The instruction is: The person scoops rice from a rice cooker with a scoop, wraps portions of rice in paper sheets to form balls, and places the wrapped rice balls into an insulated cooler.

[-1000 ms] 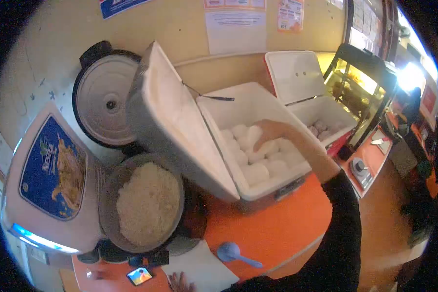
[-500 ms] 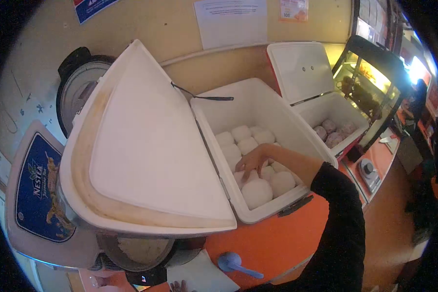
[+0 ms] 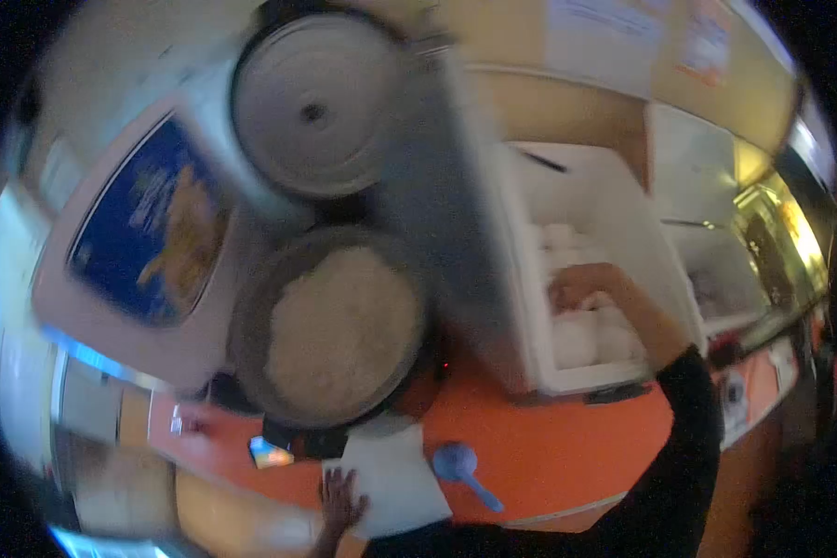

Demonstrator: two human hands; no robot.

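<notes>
My right hand (image 3: 581, 284) reaches into a white cooler (image 3: 567, 381) and rests on the round white wrapped bundles (image 3: 577, 339) inside; its fingers are blurred, so I cannot make out their grip. Fingers spread, my left hand (image 3: 342, 498) lies flat at the edge of a white sheet (image 3: 395, 479) on the orange table. Right of the sheet lies a blue scoop (image 3: 458, 463). Above the sheet stands an uncovered round pot of rice (image 3: 344, 330).
The cooler's raised lid (image 3: 446, 195) stands between pot and cooler. A round pot lid (image 3: 312, 112) is behind the pot, a drink dispenser (image 3: 149, 223) at left. A phone (image 3: 272, 453) lies on the table (image 3: 549, 456). Farther right are a smaller cooler (image 3: 693, 167) and a lit display case (image 3: 781, 232).
The view has swung left, shifting the coolers rightward and bringing the rice pot back into full view. My right hand is still inside the cooler; more of my left hand shows.
</notes>
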